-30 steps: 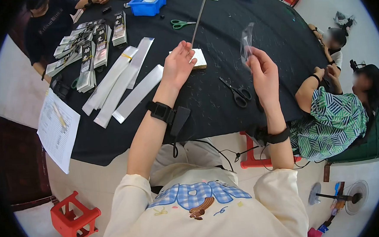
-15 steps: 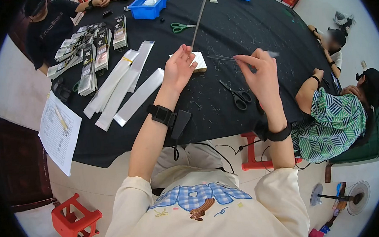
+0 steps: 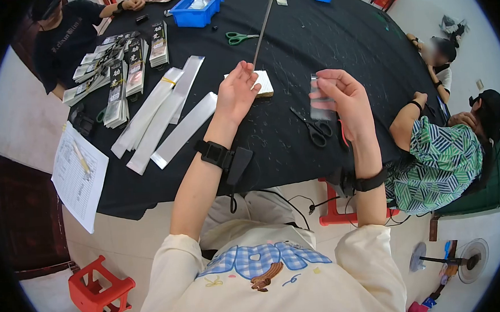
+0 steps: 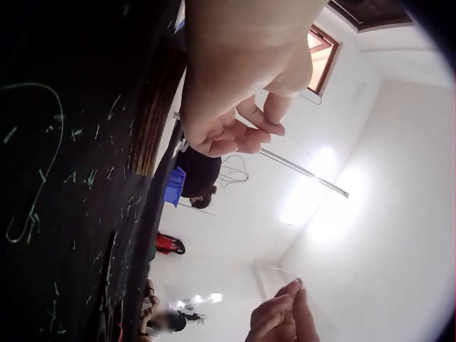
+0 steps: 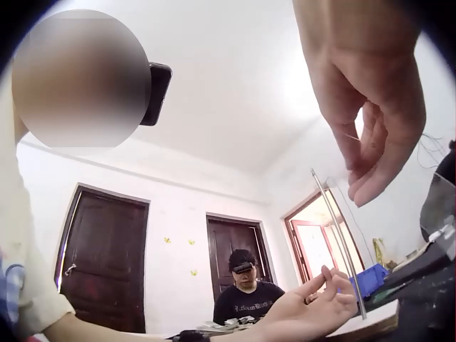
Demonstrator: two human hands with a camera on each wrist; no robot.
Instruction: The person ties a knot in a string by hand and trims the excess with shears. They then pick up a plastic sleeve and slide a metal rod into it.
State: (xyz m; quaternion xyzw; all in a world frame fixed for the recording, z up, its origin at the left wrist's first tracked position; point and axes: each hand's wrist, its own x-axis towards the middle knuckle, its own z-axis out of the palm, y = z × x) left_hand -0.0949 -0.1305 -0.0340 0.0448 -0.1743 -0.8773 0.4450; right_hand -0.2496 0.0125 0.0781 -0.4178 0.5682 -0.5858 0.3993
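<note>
My right hand is raised above the table and pinches a small clear plastic bag between thumb and fingers. The bag hangs to the left of the hand, and some fingers show through it. My left hand is held palm up, its fingers loosely bent, right at a thin upright metal rod. That rod rises from a white-topped block, whose brown layered side shows in the left wrist view. In the right wrist view, the left hand is beside the lower part of the rod.
Black-handled scissors lie below the right hand; green-handled scissors lie farther off. At left are long clear sleeves, printed packets and a written sheet. Blue bins stand at the back. Other people sit around the table.
The right hand has turned, and the clear bag it pinches swung from upright to sideways and now hangs down. The left hand has stayed by the rod.
</note>
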